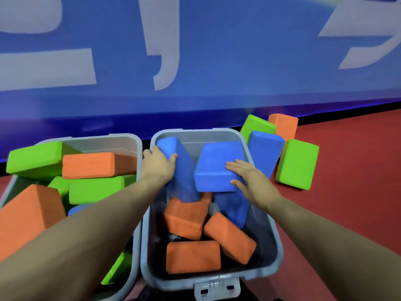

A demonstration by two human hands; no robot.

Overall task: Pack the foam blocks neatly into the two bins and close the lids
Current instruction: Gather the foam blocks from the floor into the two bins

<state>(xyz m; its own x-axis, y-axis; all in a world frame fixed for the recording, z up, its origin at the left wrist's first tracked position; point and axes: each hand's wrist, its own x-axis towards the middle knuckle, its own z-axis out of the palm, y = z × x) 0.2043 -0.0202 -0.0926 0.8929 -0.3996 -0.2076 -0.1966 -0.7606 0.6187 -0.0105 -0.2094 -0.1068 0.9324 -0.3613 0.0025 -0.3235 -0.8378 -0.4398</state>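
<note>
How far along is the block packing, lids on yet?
Partway. Done: the left bin is heaped with green and orange blocks; three orange blocks lie in the right bin. In hand: the left hand grips one blue block, and the right hand lies open on another blue block. Left: four blocks on the floor, tidying the jumble, and no lid is on either bin.

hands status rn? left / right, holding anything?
Left hand: grips the tilted blue block in the right bin.
Right hand: open, fingers straight, pressing on the other blue block.
</note>
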